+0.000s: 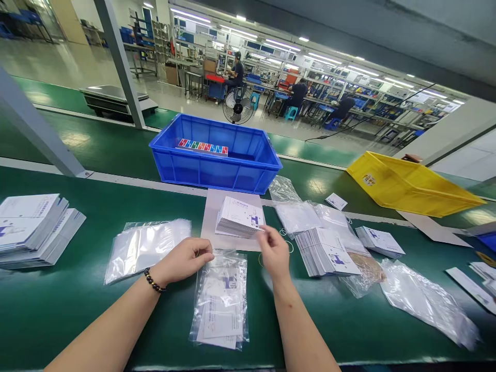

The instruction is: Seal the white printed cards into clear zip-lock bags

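My left hand (188, 261), with a beaded bracelet at its wrist, is closed, its fingers curled together at the top left corner of a clear plastic bag (207, 289). Printed white cards or leaflets (222, 323) show through the plastic of the pile there. Fingers pinched, my right hand (274, 253) is at the lower right corner of a stack of white booklets (240, 214) with a purple print. Just what lies between those fingertips is partly hidden. Under this stack is a grey-white board (209, 227). Flat clear bags (145, 245) lie left of my left hand.
A blue bin (217, 173) stands behind the booklets, a tilted yellow bin (406, 183) at the back right. More booklet stacks are at left (31, 227) and right (325, 253). Plastic bags (426, 299) and rubber bands lie on the right. A metal post (120, 62) rises at back left.
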The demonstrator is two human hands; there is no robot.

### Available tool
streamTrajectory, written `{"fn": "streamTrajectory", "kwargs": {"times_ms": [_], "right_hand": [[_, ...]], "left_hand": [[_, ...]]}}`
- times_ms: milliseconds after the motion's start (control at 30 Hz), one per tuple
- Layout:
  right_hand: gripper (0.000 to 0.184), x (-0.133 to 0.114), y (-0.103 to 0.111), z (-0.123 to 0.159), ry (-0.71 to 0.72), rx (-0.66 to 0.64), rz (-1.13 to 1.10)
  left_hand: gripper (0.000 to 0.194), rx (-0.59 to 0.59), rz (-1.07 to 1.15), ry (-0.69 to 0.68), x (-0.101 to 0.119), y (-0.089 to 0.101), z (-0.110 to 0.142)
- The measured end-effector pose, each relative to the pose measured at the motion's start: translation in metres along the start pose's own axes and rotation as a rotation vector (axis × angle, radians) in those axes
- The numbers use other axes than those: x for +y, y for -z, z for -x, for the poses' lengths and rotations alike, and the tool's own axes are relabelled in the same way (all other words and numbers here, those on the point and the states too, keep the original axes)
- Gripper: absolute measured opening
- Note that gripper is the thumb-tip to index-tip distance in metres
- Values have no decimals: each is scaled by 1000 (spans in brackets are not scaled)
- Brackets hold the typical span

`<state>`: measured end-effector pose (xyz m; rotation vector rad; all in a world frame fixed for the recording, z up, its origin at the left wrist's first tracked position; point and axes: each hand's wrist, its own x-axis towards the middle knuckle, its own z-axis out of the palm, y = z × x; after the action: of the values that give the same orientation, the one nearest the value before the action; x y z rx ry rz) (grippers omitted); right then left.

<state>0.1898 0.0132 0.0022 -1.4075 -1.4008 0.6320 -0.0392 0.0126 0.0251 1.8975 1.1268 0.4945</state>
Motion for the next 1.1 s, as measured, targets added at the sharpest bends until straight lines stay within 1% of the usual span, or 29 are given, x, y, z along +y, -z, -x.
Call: {"fn": "streamTrajectory", "kwargs": {"times_ms": [33,67,100,167,233,367,433,500,567,700,767,867,933,1000,1100], "right_hand": [[28,7,-2,-5,-82,152,-11],[34,14,-4,-10,-155,220,-47],[38,20,-6,-14,-218,232,-103],[44,27,-10,-21,-278,190,-219],[45,29,-13,-24,-262,195,-309],[41,21,-8,-20,-189,305,-458],[37,16,-3,-16,-181,286,-510],[32,12,1,-12,-185,198,-515],[27,9,4,-9,-200,80,-483],[21,4,5,-5,-262,-178,-404],[18,0,4,-3,-244,-349,-370],[18,-8,2,0,-149,-645,-304],[20,-11,1,2,-135,-794,-277],[20,-12,-1,4,-182,-842,-275],[16,-11,-4,6,-256,-788,-275]], "left_hand": [[20,-20,42,17,0,-2,-1],[20,-41,76,23,0,-5,-1],[20,-61,103,24,-1,-7,-2],[18,-95,144,23,-1,-13,-4],[15,-115,168,27,-3,-17,-6],[13,-116,210,29,-7,-22,-8],[13,-112,247,14,-8,-23,-9],[14,-103,298,-7,-9,-23,-9],[15,-75,364,-18,-11,-24,-10],[17,-25,477,14,-13,-28,-10],[18,4,506,31,-13,-30,-11],[18,111,535,15,-12,-35,-12],[19,156,563,-2,-11,-36,-12],[17,137,630,41,-9,-37,-12],[30,88,740,197,-8,-38,-12]]}}
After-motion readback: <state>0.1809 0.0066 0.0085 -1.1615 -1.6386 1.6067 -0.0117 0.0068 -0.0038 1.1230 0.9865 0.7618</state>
